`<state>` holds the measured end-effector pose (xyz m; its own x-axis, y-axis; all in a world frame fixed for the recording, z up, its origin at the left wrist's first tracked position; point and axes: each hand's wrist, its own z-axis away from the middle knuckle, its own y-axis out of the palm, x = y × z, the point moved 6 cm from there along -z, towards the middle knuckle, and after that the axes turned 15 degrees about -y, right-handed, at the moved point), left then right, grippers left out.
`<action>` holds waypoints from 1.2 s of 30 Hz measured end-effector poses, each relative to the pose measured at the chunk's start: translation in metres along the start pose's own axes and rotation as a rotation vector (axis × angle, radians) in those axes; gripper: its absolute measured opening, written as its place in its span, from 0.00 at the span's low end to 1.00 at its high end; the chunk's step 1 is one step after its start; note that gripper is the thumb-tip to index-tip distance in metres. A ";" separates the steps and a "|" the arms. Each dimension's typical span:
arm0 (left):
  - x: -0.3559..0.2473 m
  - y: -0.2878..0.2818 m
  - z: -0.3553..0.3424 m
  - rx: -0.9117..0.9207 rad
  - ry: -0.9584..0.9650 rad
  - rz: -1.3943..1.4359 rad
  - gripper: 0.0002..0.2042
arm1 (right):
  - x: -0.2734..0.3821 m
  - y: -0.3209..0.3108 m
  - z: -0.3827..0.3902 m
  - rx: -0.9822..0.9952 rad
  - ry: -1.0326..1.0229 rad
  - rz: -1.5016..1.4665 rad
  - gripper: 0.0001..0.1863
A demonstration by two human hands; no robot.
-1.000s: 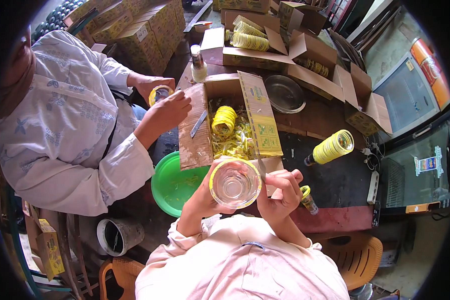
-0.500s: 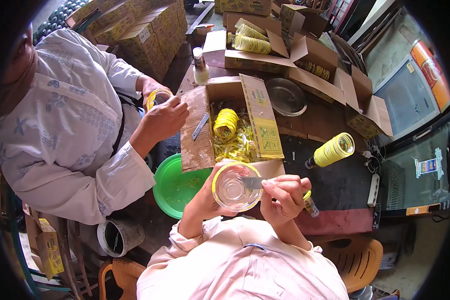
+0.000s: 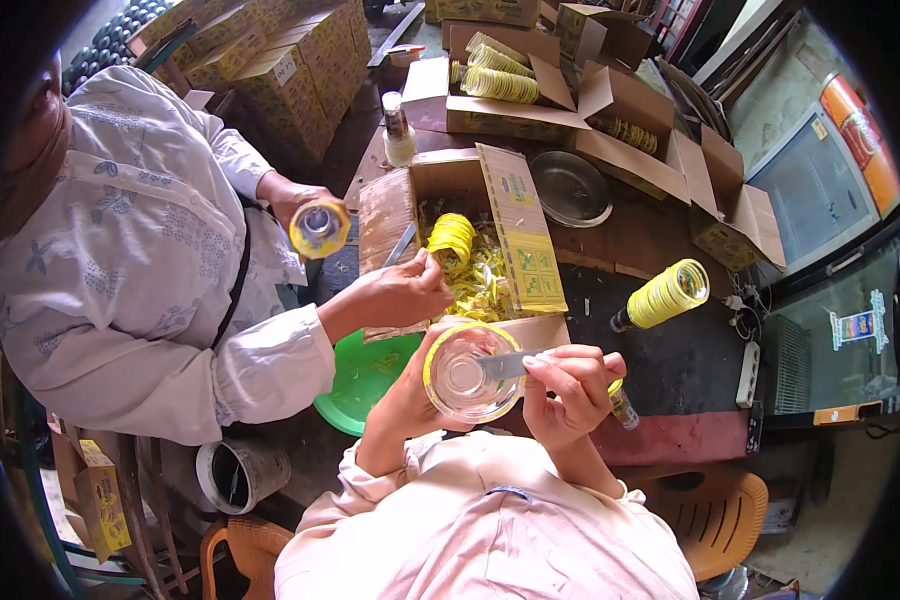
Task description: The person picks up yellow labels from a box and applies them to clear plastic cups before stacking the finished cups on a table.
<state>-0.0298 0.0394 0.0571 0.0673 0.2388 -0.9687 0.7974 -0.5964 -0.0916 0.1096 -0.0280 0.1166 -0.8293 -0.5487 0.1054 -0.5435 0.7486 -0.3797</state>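
Note:
My left hand (image 3: pixel 406 396) is wrapped round a clear plastic cup (image 3: pixel 457 402) with a yellow rim, its mouth tilted up toward me. Between the thumb and fingers of my right hand (image 3: pixel 573 393) is a flat grey metal blade (image 3: pixel 505 366), its far end over the cup's mouth; whether it touches the rim I cannot tell. Just beyond my hands stands an open cardboard box (image 3: pixel 528 250), holding yellow plastic scraps (image 3: pixel 485 290) and a bundle of yellow rings (image 3: pixel 452 238).
At left, a co-worker holds a yellow-rimmed cup (image 3: pixel 319 228); their other hand (image 3: pixel 398 292) reaches over the box flap, beside another blade (image 3: pixel 401 244). A green basin (image 3: pixel 355 385), a stack of yellow-rimmed cups (image 3: pixel 667 298), a round tray (image 3: pixel 570 190) and cartons of cups (image 3: pixel 515 115) surround me.
The co-worker's one hand has moved from their cup to the box's edge, and their cup has tilted toward the camera. My hands, cup and blade have barely moved.

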 end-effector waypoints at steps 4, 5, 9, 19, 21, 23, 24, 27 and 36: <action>0.001 -0.001 -0.001 -0.005 -0.018 0.038 0.42 | 0.002 -0.002 0.001 -0.009 -0.004 0.005 0.10; -0.002 -0.001 -0.001 0.001 0.005 0.000 0.42 | 0.000 -0.001 0.001 0.004 0.008 0.005 0.10; -0.003 0.004 0.000 -0.010 -0.003 0.043 0.40 | -0.007 0.002 -0.001 0.000 0.047 -0.020 0.10; 0.005 0.000 0.000 -0.048 -0.067 0.131 0.39 | -0.016 0.001 0.009 -0.098 0.188 -0.199 0.11; 0.006 -0.001 0.000 -0.061 -0.071 0.151 0.39 | -0.013 0.003 0.010 -0.091 0.187 -0.213 0.11; 0.005 -0.001 -0.001 -0.049 -0.052 0.152 0.39 | -0.009 0.006 0.010 -0.062 0.176 -0.202 0.11; 0.004 -0.001 -0.001 -0.049 -0.051 0.152 0.39 | -0.009 0.007 0.010 -0.062 0.175 -0.202 0.11; 0.000 0.000 -0.001 -0.061 -0.040 0.009 0.39 | -0.010 0.009 0.010 -0.057 0.169 -0.190 0.11; 0.004 -0.001 -0.001 -0.045 -0.101 0.156 0.39 | -0.011 0.004 0.009 -0.127 0.193 -0.231 0.11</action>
<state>-0.0297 0.0419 0.0539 0.1332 0.0667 -0.9888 0.8082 -0.5848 0.0694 0.1173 -0.0224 0.1051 -0.6847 -0.6380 0.3523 -0.7221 0.6594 -0.2093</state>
